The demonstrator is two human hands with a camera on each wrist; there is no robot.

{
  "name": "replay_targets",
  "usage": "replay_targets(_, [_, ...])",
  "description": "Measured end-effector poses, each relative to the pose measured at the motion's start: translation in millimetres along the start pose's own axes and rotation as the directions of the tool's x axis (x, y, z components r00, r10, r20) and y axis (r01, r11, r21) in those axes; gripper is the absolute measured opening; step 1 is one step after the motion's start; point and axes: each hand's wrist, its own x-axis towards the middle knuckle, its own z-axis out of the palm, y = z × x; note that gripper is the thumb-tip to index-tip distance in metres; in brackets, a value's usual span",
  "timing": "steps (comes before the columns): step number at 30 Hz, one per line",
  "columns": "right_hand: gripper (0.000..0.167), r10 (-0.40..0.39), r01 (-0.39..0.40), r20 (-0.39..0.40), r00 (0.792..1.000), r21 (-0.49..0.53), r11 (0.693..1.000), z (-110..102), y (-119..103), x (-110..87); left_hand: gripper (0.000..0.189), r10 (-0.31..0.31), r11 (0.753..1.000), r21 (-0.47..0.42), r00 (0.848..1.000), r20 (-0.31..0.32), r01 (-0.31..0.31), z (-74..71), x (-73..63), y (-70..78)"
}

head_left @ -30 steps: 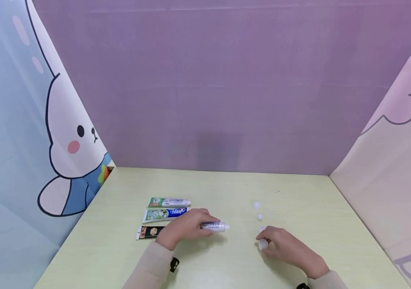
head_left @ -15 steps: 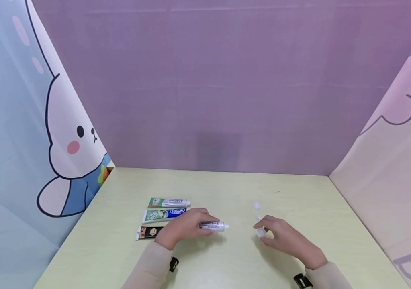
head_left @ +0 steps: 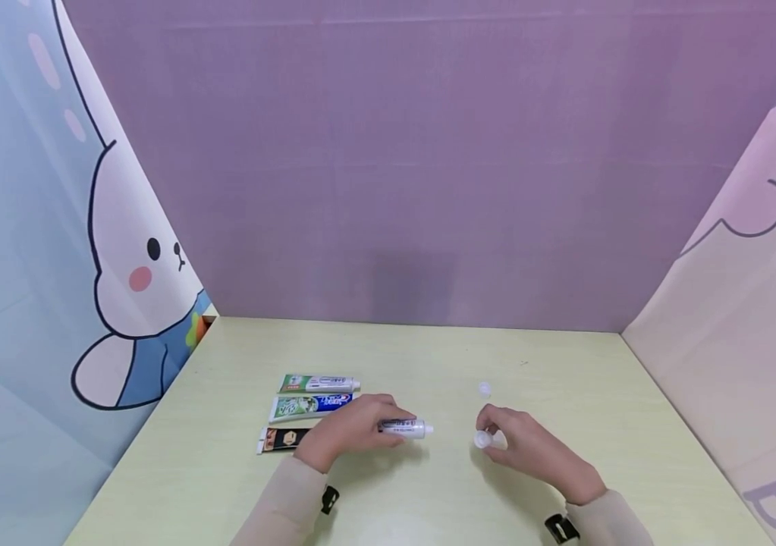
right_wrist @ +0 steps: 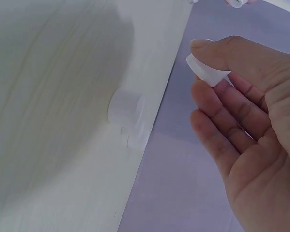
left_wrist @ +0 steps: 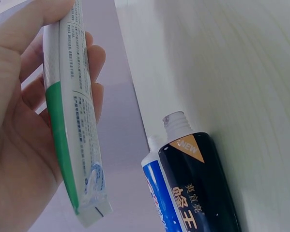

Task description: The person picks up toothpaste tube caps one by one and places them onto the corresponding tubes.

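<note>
My left hand (head_left: pixel 350 428) grips a white-and-green toothpaste tube (head_left: pixel 406 428) above the table, its bare nozzle pointing right. In the left wrist view the fingers and thumb wrap the tube's sides, and its flat end hangs below. My right hand (head_left: pixel 539 453) is a short way to the right of that nozzle. Thumb and fingertips pinch a white cap (right_wrist: pixel 208 72), raised off the table. A second white cap (right_wrist: pixel 127 107) stands on the table, with another small white cap (right_wrist: pixel 138 135) partly behind it.
Left of the left hand lie a black toothpaste tube (head_left: pixel 283 439), partly covered by the hand, a blue-and-green tube (head_left: pixel 295 408) and a green-and-white tube (head_left: pixel 319 382). The black tube's nozzle is uncapped. A purple cloth (head_left: pixel 422 167) rises behind the table (head_left: pixel 422 356).
My right hand has moved up and left with the cap, closer to the toothpaste tube. The left hand and its tube have hardly moved.
</note>
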Motion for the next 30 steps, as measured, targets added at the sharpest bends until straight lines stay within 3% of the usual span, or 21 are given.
replay_targets(8, [0.033, -0.077, 0.075, -0.060, 0.995, -0.035, 0.997, 6, 0, 3.6, 0.036, -0.017, 1.000, -0.002, 1.000, 0.004, 0.017, 1.7, -0.4, -1.0])
replay_targets(30, [0.028, -0.060, 0.065, -0.065, 0.996, 0.085, 0.994, 23, -2, 14.2, 0.037, -0.030, 1.000, 0.008, 0.999, 0.022, 0.030, 1.1, -1.1, -2.4])
